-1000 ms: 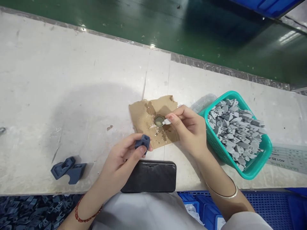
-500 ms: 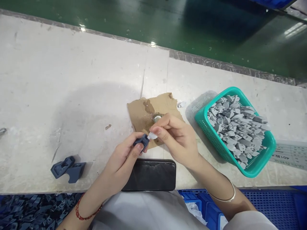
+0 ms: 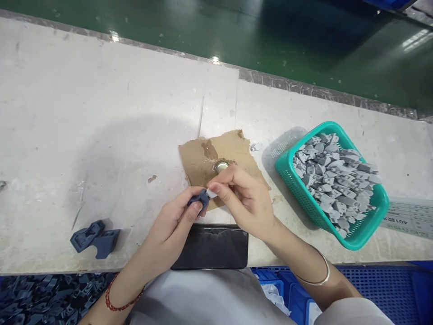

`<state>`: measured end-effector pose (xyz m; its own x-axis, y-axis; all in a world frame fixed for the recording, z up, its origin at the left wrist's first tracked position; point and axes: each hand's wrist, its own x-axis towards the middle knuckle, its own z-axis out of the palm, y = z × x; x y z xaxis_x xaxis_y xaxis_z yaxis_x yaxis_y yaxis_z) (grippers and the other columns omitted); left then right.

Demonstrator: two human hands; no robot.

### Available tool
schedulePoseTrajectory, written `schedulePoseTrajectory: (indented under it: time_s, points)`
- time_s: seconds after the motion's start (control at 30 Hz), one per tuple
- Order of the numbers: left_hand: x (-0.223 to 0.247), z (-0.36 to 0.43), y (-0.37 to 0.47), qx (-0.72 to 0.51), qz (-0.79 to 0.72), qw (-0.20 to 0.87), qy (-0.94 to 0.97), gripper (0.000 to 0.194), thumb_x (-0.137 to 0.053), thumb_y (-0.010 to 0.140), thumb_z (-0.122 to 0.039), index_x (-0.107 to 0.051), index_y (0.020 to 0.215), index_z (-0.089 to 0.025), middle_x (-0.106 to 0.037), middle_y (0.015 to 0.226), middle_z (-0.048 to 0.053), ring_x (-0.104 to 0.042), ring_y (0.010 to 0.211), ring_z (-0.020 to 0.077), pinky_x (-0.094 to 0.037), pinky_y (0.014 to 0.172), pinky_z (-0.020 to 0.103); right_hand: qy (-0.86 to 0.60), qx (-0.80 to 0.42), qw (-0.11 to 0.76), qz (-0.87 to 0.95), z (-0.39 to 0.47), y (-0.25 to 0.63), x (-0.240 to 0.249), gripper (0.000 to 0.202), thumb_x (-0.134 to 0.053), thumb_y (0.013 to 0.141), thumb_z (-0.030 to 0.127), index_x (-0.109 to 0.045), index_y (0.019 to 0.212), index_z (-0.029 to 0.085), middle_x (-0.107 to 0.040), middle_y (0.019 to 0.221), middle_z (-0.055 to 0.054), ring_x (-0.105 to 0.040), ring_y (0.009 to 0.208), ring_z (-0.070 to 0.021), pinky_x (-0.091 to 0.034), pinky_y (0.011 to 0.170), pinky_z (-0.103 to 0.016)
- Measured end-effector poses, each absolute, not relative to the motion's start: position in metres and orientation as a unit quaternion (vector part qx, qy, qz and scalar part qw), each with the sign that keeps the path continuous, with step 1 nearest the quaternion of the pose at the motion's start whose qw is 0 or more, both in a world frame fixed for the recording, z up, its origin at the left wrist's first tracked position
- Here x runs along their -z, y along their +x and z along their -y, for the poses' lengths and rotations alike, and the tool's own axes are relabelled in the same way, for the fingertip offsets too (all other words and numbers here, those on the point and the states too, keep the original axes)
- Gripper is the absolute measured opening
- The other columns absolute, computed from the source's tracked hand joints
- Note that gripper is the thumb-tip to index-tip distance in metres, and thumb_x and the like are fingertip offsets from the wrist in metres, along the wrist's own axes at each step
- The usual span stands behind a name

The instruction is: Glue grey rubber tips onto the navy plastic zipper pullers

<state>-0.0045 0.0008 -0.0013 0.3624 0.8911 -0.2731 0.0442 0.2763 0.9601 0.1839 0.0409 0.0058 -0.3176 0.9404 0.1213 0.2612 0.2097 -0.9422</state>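
Note:
Between the thumb and fingers of my left hand (image 3: pixel 177 220) is a dark blue plastic part (image 3: pixel 199 201). My right hand (image 3: pixel 248 197) pinches a small light grey piece (image 3: pixel 211 193) against the right end of that part; the exact contact is partly hidden by fingertips. Beneath and beyond both hands lies a torn piece of brown cardboard (image 3: pixel 194 158) with wet stains. A small round metal cap (image 3: pixel 222 167) sits on the cardboard, just past my right fingers.
A green basket (image 3: pixel 381 216) of grey pieces stands at the right. A black phone (image 3: pixel 213 247) lies at the table's front edge. Two dark blue parts (image 3: pixel 106 243) rest at the left. One grey piece (image 3: pixel 256 147) lies beside the cardboard.
My right hand has moved slightly left, bringing the grey piece closer against the dark blue part. My left hand has barely moved.

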Motion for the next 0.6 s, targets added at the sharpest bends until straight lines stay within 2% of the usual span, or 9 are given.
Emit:
schedulePoseTrajectory:
  time_s: [0.23, 0.33, 0.43, 0.6]
  points:
    - [-0.0004, -0.0022, -0.0064, -0.326, -0.456, 0.661, 0.499, 0.025, -0.043, 0.111, -0.039, -0.063, 0.106, -0.026, -0.053, 0.082, -0.003, -0.049, 0.077, 0.0135, -0.04, 0.072, 0.025, -0.423, -0.434, 0.393, 0.692, -0.0388, 0.177, -0.0087, 0.022, -0.057, 0.105, 0.023, -0.058, 0.083, 0.024, -0.068, 0.072, 0.004, -0.061, 0.058, -0.0109, -0.044, 0.051, -0.025]
    - [0.0, -0.0036, -0.006, -0.323, -0.461, 0.662, 0.495, 0.027, -0.043, 0.111, -0.04, -0.066, 0.111, -0.026, -0.052, 0.081, -0.003, -0.049, 0.076, 0.0139, -0.04, 0.072, 0.026, -0.427, -0.445, 0.388, 0.685, -0.0391, 0.1776, -0.0068, 0.022, -0.056, 0.106, 0.028, -0.058, 0.085, 0.024, -0.068, 0.073, 0.003, -0.061, 0.06, -0.0121, -0.045, 0.053, -0.026]
    - [-0.0002, -0.0048, -0.0061, -0.325, -0.468, 0.656, 0.495, 0.029, -0.044, 0.11, -0.041, -0.068, 0.112, -0.026, -0.052, 0.08, -0.002, -0.048, 0.075, 0.014, -0.041, 0.071, 0.025, -0.444, -0.439, 0.366, 0.69, -0.0405, 0.1804, -0.006, 0.019, -0.054, 0.108, 0.033, -0.058, 0.092, 0.023, -0.061, 0.067, 0.004, -0.056, 0.057, -0.0121, -0.044, 0.055, -0.026]
    - [-0.0008, -0.0036, -0.0072, -0.331, -0.472, 0.647, 0.499, 0.028, -0.048, 0.109, -0.042, -0.07, 0.112, -0.026, -0.057, 0.079, -0.002, -0.054, 0.076, 0.0134, -0.047, 0.072, 0.022, -0.435, -0.29, 0.281, 0.805, -0.0423, 0.1841, -0.0128, 0.037, -0.038, 0.112, 0.031, -0.047, 0.077, 0.023, -0.056, 0.065, 0.002, -0.05, 0.058, -0.0139, -0.038, 0.06, -0.028]
